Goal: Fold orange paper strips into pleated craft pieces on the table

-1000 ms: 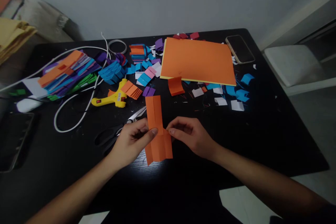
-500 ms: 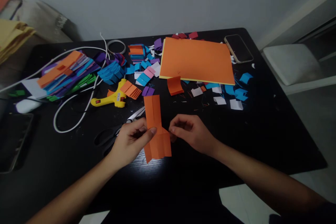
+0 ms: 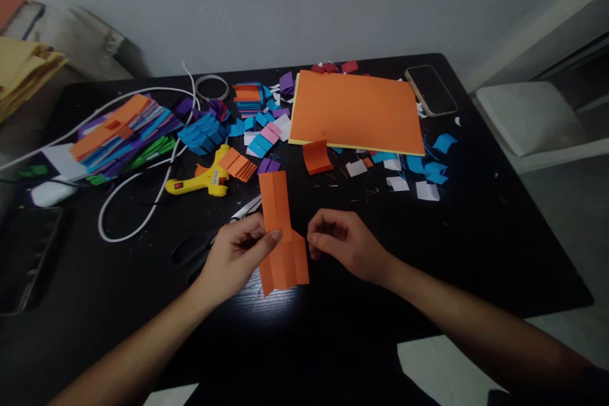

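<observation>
My left hand (image 3: 238, 250) pinches a creased piece of orange paper (image 3: 285, 260), with the thumb on its front and the fingers behind. The piece has a narrow upright strip at the top and a wider, folded lower part. Just right of the paper's edge is my right hand (image 3: 345, 242). Its fingers are curled and the thumb meets the index finger, with nothing visible between them. Partly under my left hand lie scissors (image 3: 195, 248) with black handles, their blades pointing away behind the paper.
A yellow glue gun (image 3: 204, 181), folded paper stacks (image 3: 117, 133) and a looped white cable (image 3: 102, 216) lie to the left. Farther back are large orange sheets (image 3: 356, 111), a small bent orange piece (image 3: 317, 157) and a phone (image 3: 431, 90). Paper scraps (image 3: 428, 190) lie scattered around.
My right hand has come slightly away from the paper's right edge, leaving a narrow gap. The left hand keeps its hold, and the paper has shifted slightly left.
</observation>
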`<action>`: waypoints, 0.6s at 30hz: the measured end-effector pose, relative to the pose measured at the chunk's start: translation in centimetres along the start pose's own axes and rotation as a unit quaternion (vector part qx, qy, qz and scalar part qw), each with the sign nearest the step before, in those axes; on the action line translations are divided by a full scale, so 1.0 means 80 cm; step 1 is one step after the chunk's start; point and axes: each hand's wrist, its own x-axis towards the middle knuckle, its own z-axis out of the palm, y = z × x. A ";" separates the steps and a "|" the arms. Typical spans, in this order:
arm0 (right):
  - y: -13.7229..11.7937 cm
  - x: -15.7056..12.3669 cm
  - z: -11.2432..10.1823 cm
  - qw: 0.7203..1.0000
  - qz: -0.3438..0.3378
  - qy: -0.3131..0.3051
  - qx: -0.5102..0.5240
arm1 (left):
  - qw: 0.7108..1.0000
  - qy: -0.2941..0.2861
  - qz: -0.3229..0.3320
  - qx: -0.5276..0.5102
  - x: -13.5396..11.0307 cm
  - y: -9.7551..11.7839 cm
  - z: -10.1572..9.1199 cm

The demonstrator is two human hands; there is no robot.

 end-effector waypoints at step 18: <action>-0.004 0.001 0.000 0.998 -0.013 0.051 -0.036 | 0.995 -0.085 0.009 0.050 0.005 0.003 -0.007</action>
